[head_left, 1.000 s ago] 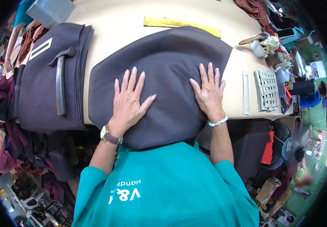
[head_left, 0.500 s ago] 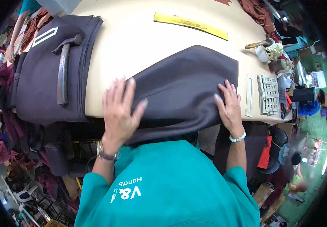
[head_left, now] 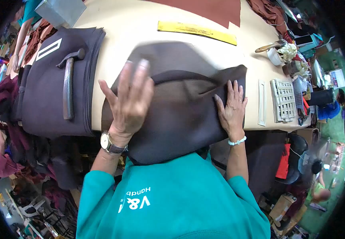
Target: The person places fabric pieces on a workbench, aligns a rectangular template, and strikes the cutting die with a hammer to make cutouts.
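Note:
A large dark brown sheet of leather-like or fabric-like material (head_left: 180, 127) hangs over the front edge of the table, in front of my torso. Its far part is blurred and raised in a fold, with a crease near the middle. My left hand (head_left: 130, 97), wearing a watch, is over the sheet's left side with fingers spread and blurred; I cannot tell whether it touches. Flat on the sheet's right side lies my right hand (head_left: 233, 109), wearing a bead bracelet, fingers stretched out.
Left on the table (head_left: 252, 115), a hammer (head_left: 68, 87) lies on a stack of dark sheets (head_left: 41, 103). A yellow strip (head_left: 196, 32) lies beyond. To the right are pale frame-shaped templates (head_left: 283, 99), a brush (head_left: 270, 46) and a white cup (head_left: 276, 57).
The dark sheet has shifted toward my body, and its far part has lifted and folded. My left hand has moved slightly up with fingers spreading. My right hand has moved a little left.

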`<action>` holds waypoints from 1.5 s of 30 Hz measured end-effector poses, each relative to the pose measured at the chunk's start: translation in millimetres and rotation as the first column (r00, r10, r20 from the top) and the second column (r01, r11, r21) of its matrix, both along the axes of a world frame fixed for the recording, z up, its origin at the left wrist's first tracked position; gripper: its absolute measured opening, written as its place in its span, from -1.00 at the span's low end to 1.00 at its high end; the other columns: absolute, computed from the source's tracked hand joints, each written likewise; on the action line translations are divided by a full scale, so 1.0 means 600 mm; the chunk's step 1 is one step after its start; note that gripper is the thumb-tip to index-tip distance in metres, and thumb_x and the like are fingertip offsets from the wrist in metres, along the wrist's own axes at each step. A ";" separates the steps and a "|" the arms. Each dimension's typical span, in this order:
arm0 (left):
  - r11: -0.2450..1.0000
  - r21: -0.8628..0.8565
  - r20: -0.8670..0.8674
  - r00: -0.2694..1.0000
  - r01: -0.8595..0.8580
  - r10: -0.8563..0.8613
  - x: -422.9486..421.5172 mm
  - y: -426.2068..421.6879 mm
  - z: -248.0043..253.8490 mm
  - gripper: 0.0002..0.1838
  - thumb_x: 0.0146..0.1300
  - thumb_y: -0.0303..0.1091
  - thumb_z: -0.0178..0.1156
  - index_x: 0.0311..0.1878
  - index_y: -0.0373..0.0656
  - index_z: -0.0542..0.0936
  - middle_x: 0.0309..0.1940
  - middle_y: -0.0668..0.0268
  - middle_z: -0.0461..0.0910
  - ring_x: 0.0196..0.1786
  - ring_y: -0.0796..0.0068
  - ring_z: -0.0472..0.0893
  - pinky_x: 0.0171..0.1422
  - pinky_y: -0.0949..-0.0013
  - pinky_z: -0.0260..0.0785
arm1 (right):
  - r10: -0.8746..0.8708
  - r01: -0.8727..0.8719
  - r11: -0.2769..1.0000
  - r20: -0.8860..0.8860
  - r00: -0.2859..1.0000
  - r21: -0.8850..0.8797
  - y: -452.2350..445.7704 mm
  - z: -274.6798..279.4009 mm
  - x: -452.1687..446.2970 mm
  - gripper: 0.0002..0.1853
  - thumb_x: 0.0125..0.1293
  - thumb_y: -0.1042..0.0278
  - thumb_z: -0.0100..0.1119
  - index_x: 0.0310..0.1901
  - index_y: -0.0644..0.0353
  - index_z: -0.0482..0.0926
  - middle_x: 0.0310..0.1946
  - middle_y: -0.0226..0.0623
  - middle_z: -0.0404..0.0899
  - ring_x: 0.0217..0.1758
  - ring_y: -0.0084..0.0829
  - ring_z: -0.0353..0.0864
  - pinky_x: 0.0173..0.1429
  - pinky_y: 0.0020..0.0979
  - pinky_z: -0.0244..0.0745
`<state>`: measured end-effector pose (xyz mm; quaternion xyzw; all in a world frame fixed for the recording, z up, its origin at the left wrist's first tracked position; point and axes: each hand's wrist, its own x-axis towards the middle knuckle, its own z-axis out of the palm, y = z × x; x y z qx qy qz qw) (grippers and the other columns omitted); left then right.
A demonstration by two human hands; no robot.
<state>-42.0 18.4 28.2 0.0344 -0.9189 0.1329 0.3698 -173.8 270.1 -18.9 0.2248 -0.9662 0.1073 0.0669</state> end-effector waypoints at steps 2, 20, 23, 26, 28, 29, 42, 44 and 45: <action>0.955 0.181 0.198 0.960 -0.235 0.198 0.003 -0.003 -0.017 -0.57 0.17 -0.45 0.15 0.15 0.01 0.50 0.36 0.25 0.20 0.46 0.05 0.01 0.49 -0.11 -0.48 | -0.005 0.006 1.000 -0.023 1.000 0.002 -0.001 0.000 -0.001 -0.31 0.28 -0.12 -0.04 0.32 0.15 0.18 0.37 -0.04 0.08 0.43 0.04 -0.02 0.38 0.21 -0.17; 0.831 0.542 0.506 0.838 -0.122 -0.207 0.001 0.049 -0.067 -0.20 0.19 0.15 0.07 0.38 -0.15 0.16 0.41 0.03 0.00 0.45 -0.03 -0.05 0.40 -0.28 -0.25 | 0.181 -0.181 0.980 0.005 0.983 0.088 -0.067 0.038 -0.096 -0.31 0.31 -0.17 -0.11 0.31 0.17 0.20 0.37 0.01 0.06 0.45 0.02 -0.04 0.42 0.15 -0.19; 0.826 0.545 0.513 0.836 -0.143 -0.194 0.005 0.055 -0.066 -0.20 0.19 0.14 0.07 0.38 -0.16 0.16 0.41 0.00 0.00 0.45 -0.05 -0.05 0.39 -0.29 -0.24 | 0.273 -0.271 0.962 -0.089 0.958 0.032 -0.128 0.023 -0.185 -0.35 0.33 -0.13 -0.14 0.32 0.14 0.19 0.34 -0.02 0.13 0.43 0.02 0.02 0.41 0.16 -0.12; 0.808 0.570 0.502 0.842 -0.151 -0.197 0.013 0.060 -0.064 -0.19 0.18 0.15 0.08 0.38 -0.15 0.16 0.41 0.01 0.00 0.45 -0.06 -0.05 0.39 -0.31 -0.26 | 0.311 -0.318 0.947 -0.127 0.942 -0.046 -0.190 0.014 -0.276 -0.36 0.30 -0.09 -0.06 0.30 0.13 0.21 0.28 -0.04 0.23 0.37 0.00 0.12 0.38 0.16 -0.06; 0.797 0.582 0.500 0.843 -0.160 -0.196 0.018 0.061 -0.064 -0.18 0.17 0.15 0.09 0.38 -0.13 0.15 0.41 0.03 0.00 0.45 -0.05 -0.06 0.39 -0.31 -0.27 | 0.291 -0.300 0.952 -0.137 0.947 -0.052 -0.210 -0.003 -0.310 -0.38 0.26 -0.04 0.04 0.27 0.13 0.26 0.20 -0.06 0.33 0.30 -0.04 0.24 0.36 0.11 0.02; 0.793 0.587 0.494 0.848 -0.162 -0.193 0.022 0.062 -0.064 -0.18 0.17 0.15 0.09 0.38 -0.13 0.16 0.41 0.03 -0.01 0.46 -0.04 -0.06 0.39 -0.31 -0.27 | 0.308 -0.330 0.932 -0.151 0.939 -0.151 -0.209 -0.008 -0.318 -0.39 0.23 -0.01 0.10 0.24 0.14 0.29 0.14 -0.08 0.37 0.25 -0.07 0.29 0.33 0.06 0.08; 0.714 0.678 0.440 0.875 -0.176 -0.202 0.041 0.077 -0.059 -0.15 0.11 0.04 0.21 0.39 -0.17 0.13 0.42 0.01 -0.04 0.46 -0.06 -0.09 0.39 -0.29 -0.27 | 0.395 -0.384 0.729 -0.110 0.912 -0.567 -0.173 0.136 -0.150 -0.74 0.24 0.39 0.14 -0.04 0.22 0.52 -0.45 -0.31 0.57 -0.52 -0.46 0.53 -0.37 -0.45 0.47; 0.735 0.662 0.404 0.896 -0.147 -0.185 0.041 0.071 -0.051 -0.13 0.10 0.00 0.23 0.39 -0.19 0.11 0.42 0.00 -0.04 0.47 -0.07 -0.09 0.39 -0.28 -0.27 | 0.394 -0.441 0.818 -0.199 0.897 -0.369 -0.159 0.097 -0.124 -0.71 0.22 0.36 0.16 -0.03 0.25 0.51 -0.28 -0.25 0.58 -0.28 -0.37 0.59 -0.18 -0.36 0.49; 0.745 0.655 0.382 0.907 -0.130 -0.179 0.039 0.067 -0.046 -0.13 0.10 -0.02 0.24 0.39 -0.20 0.10 0.42 0.00 -0.04 0.47 -0.07 -0.09 0.39 -0.27 -0.27 | 0.411 -0.494 0.844 -0.339 0.846 -0.209 -0.148 0.082 -0.120 -0.68 0.22 0.35 0.17 -0.01 0.27 0.50 -0.20 -0.21 0.58 -0.17 -0.31 0.59 -0.09 -0.33 0.49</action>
